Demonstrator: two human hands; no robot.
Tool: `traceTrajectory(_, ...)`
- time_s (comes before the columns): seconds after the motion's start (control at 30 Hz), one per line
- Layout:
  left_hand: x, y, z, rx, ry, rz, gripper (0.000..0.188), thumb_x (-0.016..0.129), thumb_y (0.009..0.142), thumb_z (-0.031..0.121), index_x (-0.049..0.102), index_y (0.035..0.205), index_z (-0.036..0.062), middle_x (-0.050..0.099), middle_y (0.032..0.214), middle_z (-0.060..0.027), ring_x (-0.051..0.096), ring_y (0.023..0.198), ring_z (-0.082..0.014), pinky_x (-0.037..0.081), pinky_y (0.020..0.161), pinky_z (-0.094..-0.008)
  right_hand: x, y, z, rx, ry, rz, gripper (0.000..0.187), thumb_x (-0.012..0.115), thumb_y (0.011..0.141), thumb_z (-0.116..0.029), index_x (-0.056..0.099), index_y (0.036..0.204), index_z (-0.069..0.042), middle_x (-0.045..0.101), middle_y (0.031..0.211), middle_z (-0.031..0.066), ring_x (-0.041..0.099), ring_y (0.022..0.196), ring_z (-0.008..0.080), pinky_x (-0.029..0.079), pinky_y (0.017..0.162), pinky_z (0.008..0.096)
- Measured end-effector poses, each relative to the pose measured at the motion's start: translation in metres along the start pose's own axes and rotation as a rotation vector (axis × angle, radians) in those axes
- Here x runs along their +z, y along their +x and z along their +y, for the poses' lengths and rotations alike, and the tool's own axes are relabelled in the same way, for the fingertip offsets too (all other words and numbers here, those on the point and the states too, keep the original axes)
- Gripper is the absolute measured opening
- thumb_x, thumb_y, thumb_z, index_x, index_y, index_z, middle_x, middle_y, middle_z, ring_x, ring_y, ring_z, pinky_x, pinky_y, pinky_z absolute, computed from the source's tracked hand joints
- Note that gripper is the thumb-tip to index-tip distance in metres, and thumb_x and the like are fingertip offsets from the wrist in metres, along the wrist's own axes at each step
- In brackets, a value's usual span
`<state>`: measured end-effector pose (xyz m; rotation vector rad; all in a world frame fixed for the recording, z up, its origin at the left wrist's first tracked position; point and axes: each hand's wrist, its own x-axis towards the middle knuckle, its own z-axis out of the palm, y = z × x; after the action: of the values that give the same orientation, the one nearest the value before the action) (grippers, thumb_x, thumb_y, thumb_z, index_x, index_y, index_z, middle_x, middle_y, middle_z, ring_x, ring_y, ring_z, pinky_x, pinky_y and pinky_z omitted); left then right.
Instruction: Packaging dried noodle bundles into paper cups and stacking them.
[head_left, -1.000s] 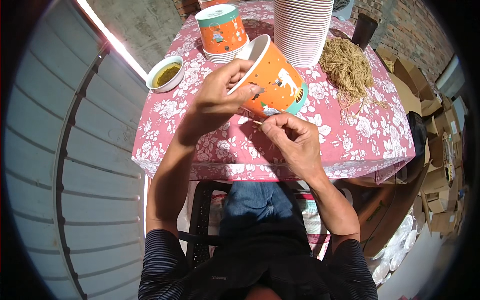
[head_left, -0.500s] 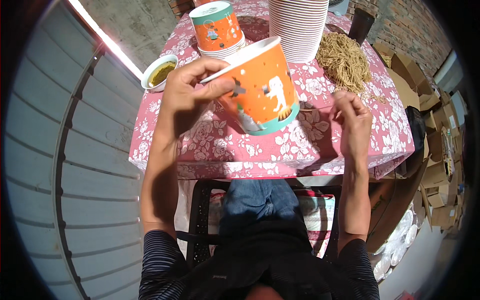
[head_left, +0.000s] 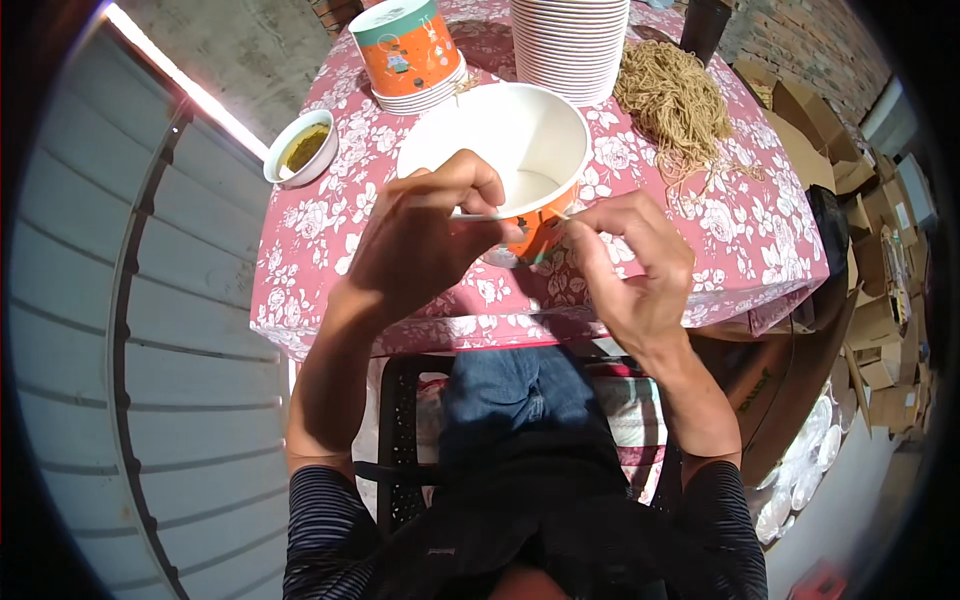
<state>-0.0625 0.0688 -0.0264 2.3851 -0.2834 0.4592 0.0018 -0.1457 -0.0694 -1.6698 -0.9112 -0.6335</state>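
A large paper tub [head_left: 540,232], orange outside and white inside, is tipped so that its mouth faces up toward me. My left hand [head_left: 405,245] is closed on its near rim, fingers inside and thumb against the outer wall. Close to the outer wall, my right hand [head_left: 640,265] pinches with thumb and forefinger. A small pale tip shows at those fingertips, too small to name. Beyond the right hand lies a heap of tan cords [head_left: 675,95], a few loose ends trailing toward me.
Upturned orange tubs [head_left: 410,65] stand stacked at the far left, with a tall stack of white-rimmed tubs [head_left: 570,55] to their right. A white bowl [head_left: 322,160] of yellow-green contents sits at the left edge. Behind the cords is a dark cup [head_left: 705,30]. Cardboard boxes [head_left: 815,120] crowd the right side.
The tub has turned from showing its side to showing its open mouth. My right hand has moved left from beside the cords to the tub's wall.
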Motion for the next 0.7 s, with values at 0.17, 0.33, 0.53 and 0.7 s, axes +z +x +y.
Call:
traceTrajectory(0.17,0.009,0.000,-0.003,0.130,0.113,0.017,0.030,0.083,0.086,0.018,0.064,0.102,0.0012,0.070,0.081,-0.0073,0.073,0.076,-0.0162,0.056,0.069,-0.0293,0.006,-0.010,0.005,-0.078,-0.069,0.046,0.010,0.079,0.077,0.004,0.071,0.082,0.000,0.068,0.076,0.0092,0.065,0.066,0.0239,0.050,0.057,0.0347)
traceTrajectory(0.33,0.012,0.000,0.004,0.092,0.137,0.008,0.031,0.082,0.086,0.019,0.065,0.105,0.0011,0.073,0.083,-0.0100,0.074,0.077,-0.0193,0.057,0.070,-0.0309,0.008,-0.016,0.010,-0.160,-0.151,0.067,0.014,0.080,0.075,0.004,0.069,0.081,-0.002,0.067,0.075,0.0079,0.063,0.064,0.0242,0.048,0.056,0.0351)
traceTrajectory(0.53,0.014,0.004,0.011,0.039,0.113,-0.013,0.032,0.082,0.085,0.018,0.065,0.106,0.0023,0.073,0.079,-0.0096,0.072,0.072,-0.0215,0.054,0.069,-0.0325,0.004,-0.019,0.007,-0.065,-0.150,0.017,0.011,0.077,0.077,0.006,0.070,0.084,0.002,0.065,0.076,0.0116,0.065,0.068,0.0268,0.050,0.060,0.0362)
traceTrajectory(0.7,0.015,0.003,0.015,-0.015,0.146,-0.002,0.035,0.082,0.083,0.016,0.065,0.111,0.0036,0.072,0.076,-0.0087,0.071,0.073,-0.0226,0.053,0.069,-0.0335,0.005,-0.021,0.007,-0.013,-0.143,0.023,0.009,0.076,0.078,0.007,0.069,0.082,0.002,0.065,0.075,0.0113,0.064,0.065,0.0245,0.048,0.057,0.0346)
